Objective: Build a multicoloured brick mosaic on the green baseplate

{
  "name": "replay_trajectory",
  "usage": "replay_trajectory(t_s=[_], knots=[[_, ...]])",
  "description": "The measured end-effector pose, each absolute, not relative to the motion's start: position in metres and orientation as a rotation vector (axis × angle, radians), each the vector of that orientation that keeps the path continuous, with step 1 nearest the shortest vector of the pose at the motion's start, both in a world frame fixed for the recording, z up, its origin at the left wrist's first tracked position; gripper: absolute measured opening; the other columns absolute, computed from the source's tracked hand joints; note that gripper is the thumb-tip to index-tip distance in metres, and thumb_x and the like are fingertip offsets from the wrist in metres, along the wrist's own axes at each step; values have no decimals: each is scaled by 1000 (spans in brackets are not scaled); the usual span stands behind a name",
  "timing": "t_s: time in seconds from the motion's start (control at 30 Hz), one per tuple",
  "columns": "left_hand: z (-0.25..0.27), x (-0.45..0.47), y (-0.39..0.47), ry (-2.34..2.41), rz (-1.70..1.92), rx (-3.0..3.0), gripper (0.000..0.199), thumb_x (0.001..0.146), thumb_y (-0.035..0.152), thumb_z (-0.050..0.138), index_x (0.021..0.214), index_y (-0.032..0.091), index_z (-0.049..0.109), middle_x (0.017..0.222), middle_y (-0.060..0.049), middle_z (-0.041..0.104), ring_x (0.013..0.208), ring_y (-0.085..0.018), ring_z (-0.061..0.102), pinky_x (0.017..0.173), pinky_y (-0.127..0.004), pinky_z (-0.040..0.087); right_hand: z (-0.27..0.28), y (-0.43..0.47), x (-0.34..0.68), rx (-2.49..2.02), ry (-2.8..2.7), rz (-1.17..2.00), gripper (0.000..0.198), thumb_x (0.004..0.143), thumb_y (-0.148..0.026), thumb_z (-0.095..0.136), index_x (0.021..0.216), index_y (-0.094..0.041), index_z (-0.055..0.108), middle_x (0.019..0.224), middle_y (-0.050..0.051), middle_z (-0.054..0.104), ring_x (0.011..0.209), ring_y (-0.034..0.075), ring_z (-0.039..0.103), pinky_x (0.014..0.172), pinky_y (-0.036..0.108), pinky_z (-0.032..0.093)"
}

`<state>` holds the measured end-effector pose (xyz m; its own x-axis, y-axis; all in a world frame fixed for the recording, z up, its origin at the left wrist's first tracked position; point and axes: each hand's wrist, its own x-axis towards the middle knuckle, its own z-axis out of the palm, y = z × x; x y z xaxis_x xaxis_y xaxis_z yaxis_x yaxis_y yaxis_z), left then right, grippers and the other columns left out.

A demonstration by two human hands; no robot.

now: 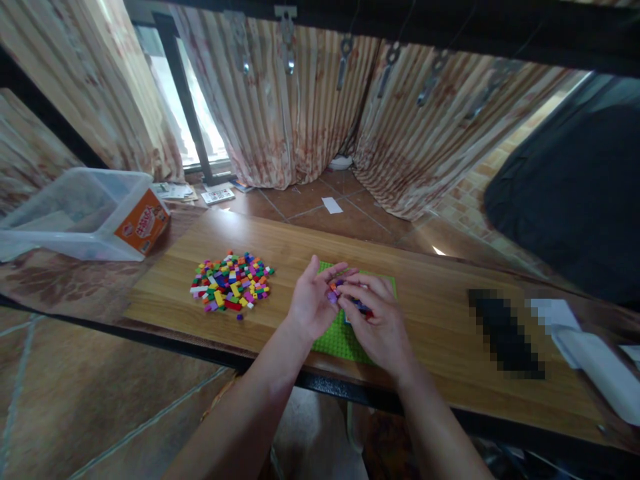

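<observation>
Palm up and fingers stretched, my left hand [311, 303] cradles a few small purple and orange toy bricks [333, 294]. The fingertips of my right hand [383, 323] pinch together at these bricks, though the exact piece between them is partly hidden. Both hands are over a green studded baseplate [337, 343]. Beneath the right fingers some dark blue, red and light blue bricks show on the plate, mostly covered by the hand. Left of the hands, a loose pile of multicoloured bricks [233, 283] lies on the wooden board.
The wooden board [435, 333] lies on a table. A clear plastic bin [75, 243] with an orange label stands at the far left. On the right are a pixelated dark object [507, 333] and white items [600, 367]. Metal clips [287, 40] hang from a bar overhead.
</observation>
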<state>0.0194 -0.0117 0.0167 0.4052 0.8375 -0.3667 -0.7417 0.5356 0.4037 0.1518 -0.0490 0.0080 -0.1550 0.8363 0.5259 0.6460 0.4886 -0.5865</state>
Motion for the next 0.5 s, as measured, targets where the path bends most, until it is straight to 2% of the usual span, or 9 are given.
replay_trajectory(t_s=[0.23,0.4,0.5], knots=[[19,23,-15,601,1043,226,53,95,59,39,97,12,65,100,-14,69,94,-19,66,88,-29,51,5,-49,145,-1328,-1958,234,10,86,-33,69,90,-25,73,91,5,72,92,25,59,82,42,45],[20,27,-16,624,1046,249,52,97,55,38,94,12,67,96,-13,69,93,-18,66,89,-29,50,5,-49,139,-1373,-1934,295,11,90,-28,61,87,-25,71,89,4,73,88,24,62,80,40,45],[17,27,-14,655,1070,235,46,97,50,42,90,12,67,91,-11,68,86,-16,65,82,-26,51,6,-49,142,-1354,-1867,377,14,92,-30,58,89,-25,71,92,5,73,91,23,63,84,41,46]])
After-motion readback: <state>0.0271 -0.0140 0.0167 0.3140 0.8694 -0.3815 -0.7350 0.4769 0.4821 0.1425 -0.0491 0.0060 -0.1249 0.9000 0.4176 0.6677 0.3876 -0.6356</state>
